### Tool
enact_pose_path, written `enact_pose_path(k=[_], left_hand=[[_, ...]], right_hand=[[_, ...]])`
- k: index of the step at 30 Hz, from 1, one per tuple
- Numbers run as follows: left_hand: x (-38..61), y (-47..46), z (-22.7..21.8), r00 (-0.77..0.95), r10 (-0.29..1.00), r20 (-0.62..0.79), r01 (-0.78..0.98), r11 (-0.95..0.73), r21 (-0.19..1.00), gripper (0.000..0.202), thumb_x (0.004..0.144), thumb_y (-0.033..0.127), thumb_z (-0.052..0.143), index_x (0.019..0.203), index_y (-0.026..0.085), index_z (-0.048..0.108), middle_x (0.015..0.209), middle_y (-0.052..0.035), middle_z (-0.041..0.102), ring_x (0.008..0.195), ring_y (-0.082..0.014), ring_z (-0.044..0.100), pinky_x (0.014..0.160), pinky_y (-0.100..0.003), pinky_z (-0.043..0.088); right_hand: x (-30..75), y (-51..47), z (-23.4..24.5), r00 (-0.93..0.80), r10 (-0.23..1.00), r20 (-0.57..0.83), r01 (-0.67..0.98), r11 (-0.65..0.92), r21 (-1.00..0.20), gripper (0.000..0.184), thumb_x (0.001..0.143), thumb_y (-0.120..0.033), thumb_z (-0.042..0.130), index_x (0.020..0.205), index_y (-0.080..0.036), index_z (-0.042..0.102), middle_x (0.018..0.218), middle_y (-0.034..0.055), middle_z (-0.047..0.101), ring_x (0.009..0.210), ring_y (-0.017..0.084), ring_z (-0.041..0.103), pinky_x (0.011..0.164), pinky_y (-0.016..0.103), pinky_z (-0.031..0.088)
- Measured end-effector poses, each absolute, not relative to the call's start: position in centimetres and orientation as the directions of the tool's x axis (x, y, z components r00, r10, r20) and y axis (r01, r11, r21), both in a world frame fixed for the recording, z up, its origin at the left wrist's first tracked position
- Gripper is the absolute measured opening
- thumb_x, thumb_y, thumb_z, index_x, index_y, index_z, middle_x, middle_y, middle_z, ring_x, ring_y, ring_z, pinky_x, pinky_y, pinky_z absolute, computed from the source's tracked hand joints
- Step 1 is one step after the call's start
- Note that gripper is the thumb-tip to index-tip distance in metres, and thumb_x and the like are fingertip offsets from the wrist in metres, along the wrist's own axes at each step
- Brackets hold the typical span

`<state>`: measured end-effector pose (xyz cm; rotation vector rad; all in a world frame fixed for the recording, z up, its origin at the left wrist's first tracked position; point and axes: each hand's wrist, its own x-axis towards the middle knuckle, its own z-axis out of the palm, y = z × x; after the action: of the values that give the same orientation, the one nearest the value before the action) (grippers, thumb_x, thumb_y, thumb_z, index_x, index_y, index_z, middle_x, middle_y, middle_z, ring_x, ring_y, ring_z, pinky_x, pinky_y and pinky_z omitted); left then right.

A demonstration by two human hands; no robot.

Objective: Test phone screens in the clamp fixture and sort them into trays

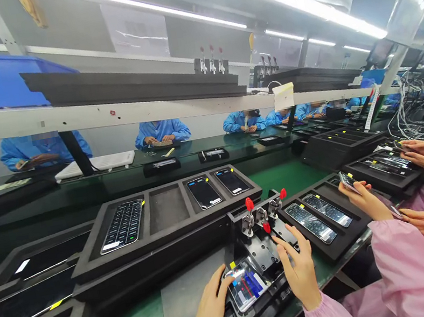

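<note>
My left hand [212, 314] has its thumb and fingers spread around the left side of a smartphone [246, 286]. A fingertip lies over the phone's upper left edge. The phone, its screen lit with a blue-and-red picture, sits tilted in a black clamping fixture [267, 250] with several metal toggle clamps. My right hand [299, 266] is over the fixture's right part, fingers apart, with fingertips close to the middle clamp's lowered red handle [266, 226]. Whether they touch it I cannot tell. The outer red handles [249, 204] point upward.
Foam trays with phones stand left, a foam tray [160, 191] behind and another tray [336, 247] right of the fixture. Co-workers' hands [365, 200] in pink sleeves handle phones at the right. A green conveyor [280, 174] runs behind; people in blue sit beyond.
</note>
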<state>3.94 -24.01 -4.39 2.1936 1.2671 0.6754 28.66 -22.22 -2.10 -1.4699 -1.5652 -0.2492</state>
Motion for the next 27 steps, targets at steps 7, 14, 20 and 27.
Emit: enact_pose_path(k=[7, 14, 20, 27], left_hand=[[4.0, -24.4, -4.2, 0.434, 0.887, 0.158, 0.645, -0.429, 0.632, 0.082, 0.063, 0.042, 0.071, 0.132, 0.028, 0.030, 0.147, -0.0061, 0.021, 0.131, -0.0274, 0.026, 0.106, -0.042, 0.029], [3.8, -24.5, -4.9, 0.442, 0.884, 0.153, 0.653, -0.434, 0.620, 0.092, 0.064, 0.045, 0.070, 0.138, 0.028, 0.017, 0.148, -0.0060, 0.018, 0.133, -0.0276, 0.024, 0.108, -0.043, 0.027], [3.6, -22.8, -1.6, 0.414, 0.859, 0.302, 0.663, -0.511, 0.547, 0.075, 0.078, 0.044, 0.057, 0.139, 0.025, 0.016, 0.142, -0.0098, 0.033, 0.128, -0.0247, 0.034, 0.104, -0.041, 0.033], [1.4, -9.0, 8.6, 0.162, 0.867, 0.471, 0.915, -0.311, 0.257, 0.033, 0.090, 0.028, 0.034, 0.120, 0.027, 0.049, 0.133, -0.0075, 0.041, 0.128, -0.0245, 0.031, 0.102, -0.053, 0.029]], right_hand=[[29.0, -24.9, -7.7, 0.297, 0.518, 0.802, 0.738, 0.409, -0.537, 0.017, 0.087, -0.019, 0.048, 0.087, -0.017, 0.064, 0.096, 0.0085, 0.053, 0.092, 0.020, 0.052, 0.083, 0.037, 0.041], [28.4, -25.8, -9.4, 0.360, 0.584, 0.727, 0.692, 0.355, -0.628, 0.021, 0.090, -0.023, 0.044, 0.075, -0.015, 0.056, 0.080, 0.0054, 0.054, 0.076, 0.015, 0.054, 0.069, 0.027, 0.045], [30.5, -24.4, -3.4, 0.353, 0.584, 0.731, 0.733, 0.314, -0.604, 0.024, 0.089, -0.038, 0.048, 0.105, -0.022, 0.055, 0.109, 0.0047, 0.054, 0.091, 0.015, 0.055, 0.078, 0.032, 0.050], [46.0, -17.3, 6.6, 0.275, 0.577, 0.769, 0.694, 0.435, -0.574, 0.042, 0.091, -0.051, 0.030, 0.085, -0.024, 0.062, 0.080, 0.0061, 0.061, 0.080, 0.025, 0.059, 0.054, 0.036, 0.049]])
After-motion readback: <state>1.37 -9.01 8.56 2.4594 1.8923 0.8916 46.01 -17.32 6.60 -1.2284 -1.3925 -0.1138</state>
